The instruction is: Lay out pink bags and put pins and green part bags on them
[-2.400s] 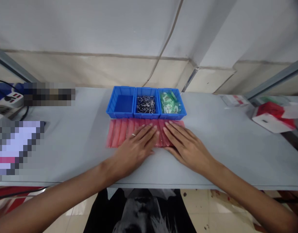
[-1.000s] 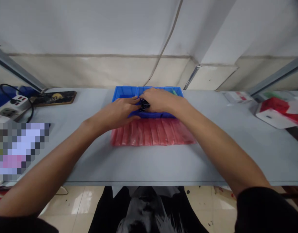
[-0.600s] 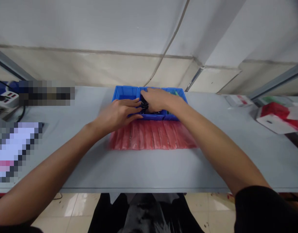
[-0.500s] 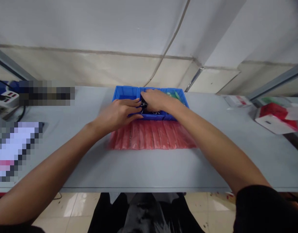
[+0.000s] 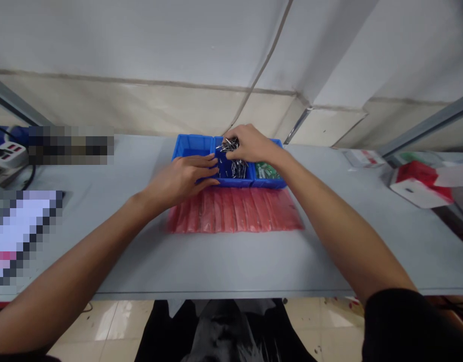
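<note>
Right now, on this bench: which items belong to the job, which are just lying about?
Job:
right hand gripping metal pins
left hand against the middle blue bin
green packets
red plastic bags

Lying about:
power strip
red-and-white packaging

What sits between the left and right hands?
Between the left hand and right hand, the head view shows the blue bin's middle compartment, with metal pins.

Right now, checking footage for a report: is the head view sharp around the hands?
In the head view, the pins and right hand look fairly sharp, without heavy motion blur; pixelated patches hide things at the left, glare shines on the floor tiles, and wide-lens stretch lengthens the arms.
</note>
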A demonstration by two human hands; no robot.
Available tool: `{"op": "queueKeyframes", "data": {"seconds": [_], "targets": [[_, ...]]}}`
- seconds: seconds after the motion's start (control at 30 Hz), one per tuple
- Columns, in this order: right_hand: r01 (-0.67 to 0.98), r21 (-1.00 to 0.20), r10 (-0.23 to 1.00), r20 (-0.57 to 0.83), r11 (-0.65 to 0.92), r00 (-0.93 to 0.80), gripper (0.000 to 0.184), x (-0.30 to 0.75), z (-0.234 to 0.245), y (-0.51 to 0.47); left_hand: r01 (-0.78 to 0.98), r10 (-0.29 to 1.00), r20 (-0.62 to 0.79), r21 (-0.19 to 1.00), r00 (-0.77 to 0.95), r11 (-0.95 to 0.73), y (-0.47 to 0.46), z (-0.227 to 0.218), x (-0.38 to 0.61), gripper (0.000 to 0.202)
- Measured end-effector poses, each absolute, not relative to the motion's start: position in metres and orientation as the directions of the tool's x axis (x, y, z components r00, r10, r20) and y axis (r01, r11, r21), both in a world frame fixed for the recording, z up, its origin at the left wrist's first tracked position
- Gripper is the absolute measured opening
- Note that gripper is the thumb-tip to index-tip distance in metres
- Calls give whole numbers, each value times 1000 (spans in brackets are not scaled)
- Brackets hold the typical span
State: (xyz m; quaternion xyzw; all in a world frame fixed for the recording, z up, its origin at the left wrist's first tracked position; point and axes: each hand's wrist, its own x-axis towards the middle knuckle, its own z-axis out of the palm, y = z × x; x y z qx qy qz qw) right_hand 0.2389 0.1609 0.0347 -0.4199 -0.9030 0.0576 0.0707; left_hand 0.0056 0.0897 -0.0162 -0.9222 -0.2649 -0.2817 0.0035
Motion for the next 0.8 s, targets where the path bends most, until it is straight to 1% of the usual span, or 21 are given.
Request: {"op": "queueKeyframes", "data": {"seconds": [0.07,0.17,0.23,0.37,0.43,0.53,0.6,0.67,0.73,0.8], "targets": [[748,-225,779,126,625,-614,11,243,34,162,500,502,518,156,693,-852,89,-17,5,24],[719,-353,799,208,599,-563,15,247,31,163,518,514,516,149,686,-842,88,-18,6,25],[706,-421,820,226,569,-526,14,249,28,163,521,518,524,157,676,-839,86,-17,6,28],[698,-492,851,229,520,-472,10,251,23,164,533,563,555,237,612,-812,79,-12,7,31],[679,-534,861,244,503,-446,9,251,20,164,541,569,578,245,585,-805,76,-11,7,28],[631,-637,891,233,443,-390,6,249,17,164,545,558,608,232,566,-806,74,-10,4,24],[569,-728,911,200,384,-360,4,246,16,163,539,555,624,243,550,-807,73,-9,3,22],[495,-806,927,169,325,-334,6,243,15,163,531,554,640,257,533,-808,73,-9,2,21],[453,-845,940,152,285,-307,9,240,15,163,530,552,653,260,519,-807,73,-9,2,20],[446,-855,949,149,264,-276,11,237,14,164,536,555,654,260,514,-803,73,-10,2,19]]}}
